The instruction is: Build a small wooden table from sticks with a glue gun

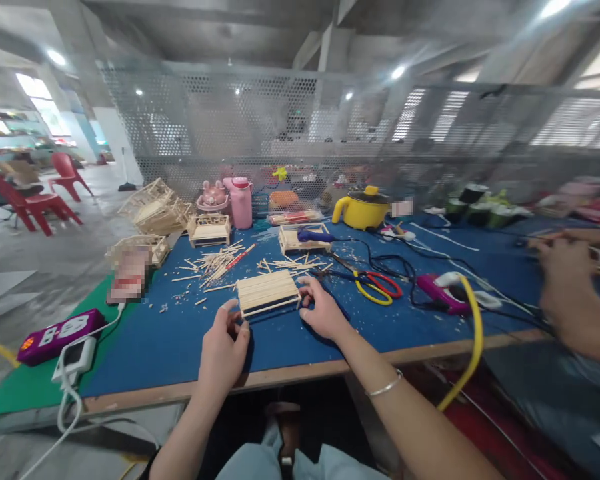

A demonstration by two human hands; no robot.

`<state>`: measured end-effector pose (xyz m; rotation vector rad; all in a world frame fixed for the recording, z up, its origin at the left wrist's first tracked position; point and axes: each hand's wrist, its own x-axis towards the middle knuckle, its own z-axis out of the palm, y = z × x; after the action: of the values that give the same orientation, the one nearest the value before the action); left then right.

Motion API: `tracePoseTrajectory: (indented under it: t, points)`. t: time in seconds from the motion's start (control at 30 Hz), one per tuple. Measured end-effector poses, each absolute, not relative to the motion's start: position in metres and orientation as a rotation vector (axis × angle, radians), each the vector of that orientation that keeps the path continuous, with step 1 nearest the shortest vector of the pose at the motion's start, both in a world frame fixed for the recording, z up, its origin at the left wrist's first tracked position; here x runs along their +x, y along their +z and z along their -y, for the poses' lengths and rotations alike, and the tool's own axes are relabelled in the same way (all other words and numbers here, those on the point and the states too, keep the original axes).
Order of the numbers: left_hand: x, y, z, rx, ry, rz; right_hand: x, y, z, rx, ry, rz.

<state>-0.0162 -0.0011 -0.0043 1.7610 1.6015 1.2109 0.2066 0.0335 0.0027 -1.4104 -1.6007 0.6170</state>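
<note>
A small model made of thin wooden sticks (pixel 269 291), with a slatted flat top, stands on the blue tabletop right in front of me. My left hand (pixel 225 343) has its fingers curled at the model's near left corner. At the right end, my right hand (pixel 323 307) pinches the corner with thumb and fingers. Behind the model lie loose wooden sticks (pixel 217 267), one partly red. Another stick model (pixel 290 241) sits farther back, and a blue-handled tool with a cord (pixel 315 237) rests on it. Scissors (pixel 375 287) with red and yellow handles lie to the right.
More stick models (pixel 209 230) stand at the back left, near a pink jug (pixel 240 203). A yellow pot (pixel 363 210) stands behind. Purple power strips (pixel 60 337) and cables lie on both sides. At the right, another person's hand (pixel 567 263) is over the table.
</note>
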Motion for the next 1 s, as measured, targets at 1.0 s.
tracePoseTrajectory:
  t: [1.0]
  points:
    - [-0.017,-0.007,0.002,1.913,1.297,-1.584,0.208,-0.010,-0.050,-1.314,0.537,1.618]
